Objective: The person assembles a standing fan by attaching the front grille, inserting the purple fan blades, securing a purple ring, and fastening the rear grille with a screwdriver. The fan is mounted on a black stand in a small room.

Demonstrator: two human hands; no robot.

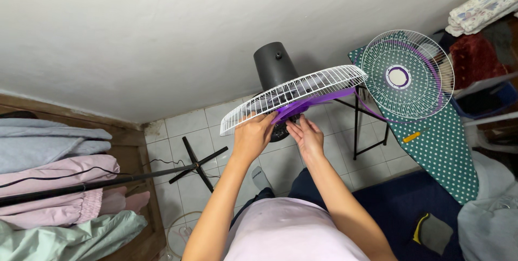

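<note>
I hold a fan head up in front of me: a black motor housing [275,66], a white wire rear guard [294,96] and a purple blade [313,102]. My left hand [252,134] grips the guard's lower rim next to the blade hub. Fingers of my right hand [306,137] touch the purple blade's hub from below. The fan's front guard [407,75], white with a purple centre ring, lies apart on a green dotted ironing board [442,148] at the right.
The black fan pole and cross base [197,165] lie on the tiled floor at the left. Folded clothes [54,185] are stacked on a wooden shelf. A yellow-handled tool [412,137] rests on the ironing board. A white wall stands close ahead.
</note>
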